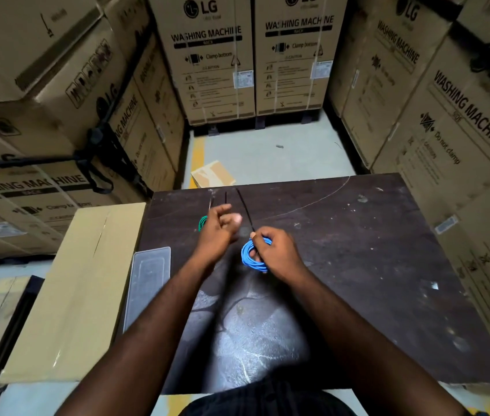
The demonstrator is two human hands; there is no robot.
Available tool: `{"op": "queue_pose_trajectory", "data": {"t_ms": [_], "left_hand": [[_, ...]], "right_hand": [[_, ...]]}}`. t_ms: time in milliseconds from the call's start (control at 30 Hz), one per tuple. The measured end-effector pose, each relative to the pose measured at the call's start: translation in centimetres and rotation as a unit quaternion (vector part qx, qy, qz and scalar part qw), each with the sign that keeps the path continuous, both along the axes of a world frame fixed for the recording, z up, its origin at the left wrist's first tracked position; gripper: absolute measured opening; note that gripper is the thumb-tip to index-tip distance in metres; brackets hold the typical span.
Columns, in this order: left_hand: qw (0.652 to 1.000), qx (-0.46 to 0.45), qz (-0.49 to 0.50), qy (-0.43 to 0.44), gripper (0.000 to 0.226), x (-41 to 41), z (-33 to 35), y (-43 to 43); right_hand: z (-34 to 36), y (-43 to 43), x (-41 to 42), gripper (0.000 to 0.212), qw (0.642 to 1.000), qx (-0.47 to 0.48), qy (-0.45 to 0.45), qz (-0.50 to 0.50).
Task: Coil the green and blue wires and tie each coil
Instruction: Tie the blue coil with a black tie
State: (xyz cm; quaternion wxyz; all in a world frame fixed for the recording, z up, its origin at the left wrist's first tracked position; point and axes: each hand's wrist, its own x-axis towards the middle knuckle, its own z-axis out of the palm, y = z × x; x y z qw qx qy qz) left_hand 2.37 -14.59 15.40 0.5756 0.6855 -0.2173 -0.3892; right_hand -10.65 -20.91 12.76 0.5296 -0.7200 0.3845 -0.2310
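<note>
Where cartons [213, 55] wall in a scuffed dark bench [357, 265], right fingers [264, 234] curl round blue coil [249, 256]; green coil [202, 222] shows just beside left fingers [224, 210], blurred, grip unclear.

A dark, scuffed table [357, 265] fills the lower middle of the frame. Toward its far edge, left of centre, lie black cable ties [244, 207] and a green wire coil [202, 223]. A clear plastic lid [147, 280] rests at its left edge.

Dim indoor light, pale glare on the dark table [357, 250], left hand [218, 228] motion-blurred, cartons [462, 115] bowed by wide-angle distortion
</note>
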Motion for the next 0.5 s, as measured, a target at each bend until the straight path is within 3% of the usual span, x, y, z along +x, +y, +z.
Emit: {"op": "queue_pose_trajectory", "data": {"t_ms": [167, 333, 500], "left_hand": [[0.995, 0.06, -0.082, -0.008, 0.017, -2.3, -1.9, 1.4], [0.992, 0.08, -0.053, 0.077, 0.015, -2.3, -2.3, 1.1], [0.993, 0.09, 0.017, 0.072, 0.01, -1.4, -3.9, 0.6]], "right_hand": [[-1.6, -2.3, 0.6, 0.026, 0.999, 0.014, -0.015, -0.039], [-2.8, -3.0, 1.2, 0.024, 0.998, 0.059, -0.011, -0.022], [-4.6, -3.3, 1.5, 0.009, 0.993, 0.114, -0.023, -0.025]]}}
